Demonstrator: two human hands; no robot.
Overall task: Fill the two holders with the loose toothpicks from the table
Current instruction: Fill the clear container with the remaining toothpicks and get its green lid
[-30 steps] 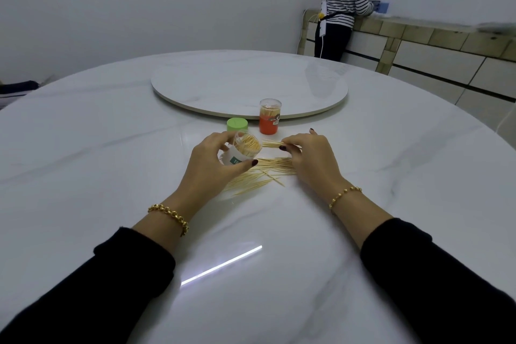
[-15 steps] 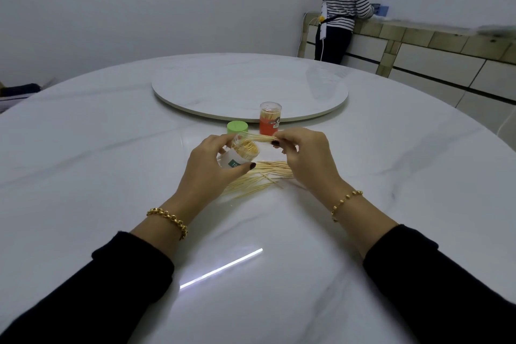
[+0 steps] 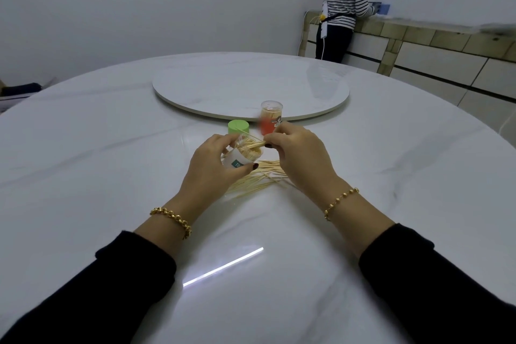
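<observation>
Head view: left hand [image 3: 212, 165] grips white holder [image 3: 237, 159], fingers curled round its wall, thumb on the near side. Holder is tilted with its open mouth toward the right and packed with toothpicks. It is held on the near side of turntable [image 3: 223, 86], toward the person.

Right hand [image 3: 301, 153] pinches toothpick bundle [image 3: 252, 145] between thumb and fingertips. Bundle tips are at the white holder's mouth, with one stick angled out above the rest.

Loose toothpicks [image 3: 257, 181] lie on table [image 3: 111, 148], further from the turntable than the white holder and partly hidden by both hands.

Orange holder [image 3: 269, 120] stands upright at the turntable's near rim. It is blurred and its right side is behind the right hand's fingers. Green cap [image 3: 238, 127] stands just left of it, also by that near rim, apart from it.

Gold bracelets on both wrists, black sleeves. Second person [image 3: 343, 8] in a striped top stands beyond the turntable's far right side, at a tiled counter.
</observation>
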